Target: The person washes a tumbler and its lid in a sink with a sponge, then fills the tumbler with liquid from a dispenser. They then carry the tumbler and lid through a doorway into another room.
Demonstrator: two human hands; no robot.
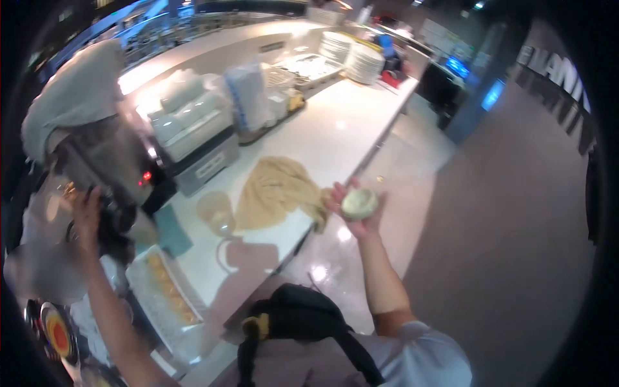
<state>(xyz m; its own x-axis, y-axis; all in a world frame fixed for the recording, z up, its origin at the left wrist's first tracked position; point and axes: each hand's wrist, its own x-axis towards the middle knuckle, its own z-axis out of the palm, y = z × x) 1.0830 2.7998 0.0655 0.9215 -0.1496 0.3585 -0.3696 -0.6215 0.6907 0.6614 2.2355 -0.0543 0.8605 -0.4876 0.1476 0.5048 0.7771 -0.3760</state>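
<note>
My right hand (365, 223) is out over the floor at the counter's edge, its fingers curled around a small pale green cup (360, 204). My left hand (86, 219) reaches forward at the far left, its fingers stretched out beside dark machine parts (116, 209); whether it touches them is blurred. A crumpled tan cloth (274, 190) lies on the white counter (335, 126), left of my right hand. Closer to my left arm stands a clear glass cup (217, 213), and a long white tray (164, 297) has a row of yellowish food in it.
A metal machine (116, 151) with red lights, topped by a pale cloth (74, 97), stands at the left. Behind the counter are a grey bin of white packages (187, 116) and stacked white plates (363, 63). A round dish (58, 332) sits at lower left.
</note>
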